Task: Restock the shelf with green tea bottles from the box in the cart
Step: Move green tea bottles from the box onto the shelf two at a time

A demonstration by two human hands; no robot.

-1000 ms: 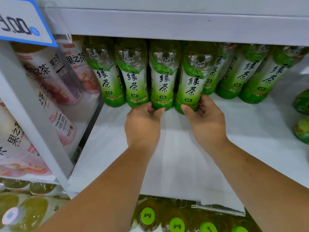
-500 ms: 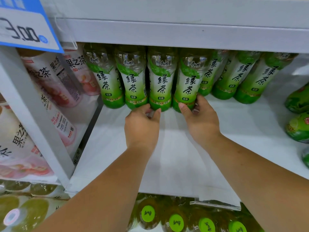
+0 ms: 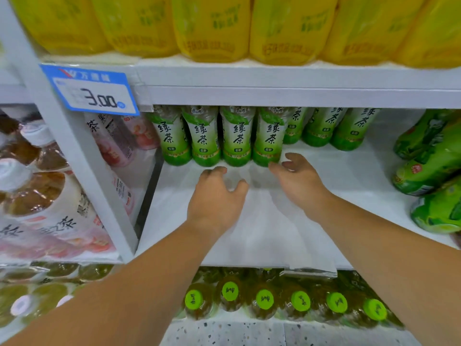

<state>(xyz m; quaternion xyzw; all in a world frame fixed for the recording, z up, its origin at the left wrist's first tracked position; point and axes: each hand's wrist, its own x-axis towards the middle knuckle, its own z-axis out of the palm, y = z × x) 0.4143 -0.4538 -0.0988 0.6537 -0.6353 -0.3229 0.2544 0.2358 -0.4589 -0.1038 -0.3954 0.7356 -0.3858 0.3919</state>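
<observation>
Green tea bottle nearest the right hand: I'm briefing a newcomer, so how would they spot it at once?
Find the white middle shelf under the yellow bottles. Four green tea bottles stand in its front row; it is the rightmost, by the right hand. Its neighbours rightward stand further back.

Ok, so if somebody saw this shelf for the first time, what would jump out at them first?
Two bare forearms reach in, the left hand and right hand open and empty just in front of a row of green tea bottles at the back of the white shelf. Above, big yellow bottles fill the top shelf, and a blue price tag reading 3.00 hangs at upper left.
</observation>
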